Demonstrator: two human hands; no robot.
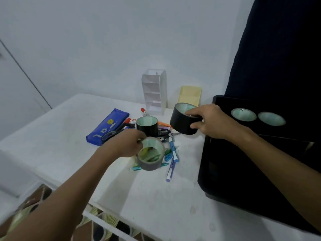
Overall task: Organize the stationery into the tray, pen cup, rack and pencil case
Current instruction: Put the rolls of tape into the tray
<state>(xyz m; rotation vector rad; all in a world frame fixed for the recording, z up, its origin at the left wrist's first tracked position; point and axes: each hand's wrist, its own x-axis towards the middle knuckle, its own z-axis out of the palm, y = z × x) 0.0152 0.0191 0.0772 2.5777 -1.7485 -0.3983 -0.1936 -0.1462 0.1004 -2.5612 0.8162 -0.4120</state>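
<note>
Right hand: the right hand (208, 121) grips a black tape roll (183, 119), fingers (192, 113) hooked into its core — held above the counter (156, 197), just left of the black tray (225, 171).
Tray: two rolls (243, 114) already lie at its far end, to the right of the held roll.
Left hand: the left hand (127, 144) pinches a grey roll's (151, 153) rim over the pen pile (171, 153).
Nearer the tray: the right hand.

One head-worn, wide-angle view — it looks forward and down from above the near edge of the white table (69, 119), close over the forearms, the wall (104, 40) filling the upper frame.
</note>
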